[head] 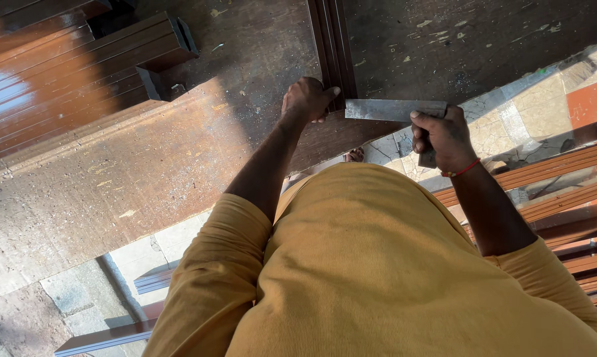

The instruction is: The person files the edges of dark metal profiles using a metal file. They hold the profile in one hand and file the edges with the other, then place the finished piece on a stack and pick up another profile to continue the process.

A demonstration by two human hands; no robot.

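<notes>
1. At the bench [146,172] edge: a dark brown profile [333,46] runs away from the person, its near end at the edge
2. Left hand [306,99] curled over the profile's near end, thumb on its side; likely steadying it
3. Right hand [444,135] closed round the stock of a steel square [394,110]; the blade lies flat, its tip butting the profile, apparently to check a right angle
4. Profile end sits under the left hand, just left of the right
5. More profiles [74,73] stacked far left, well apart
</notes>
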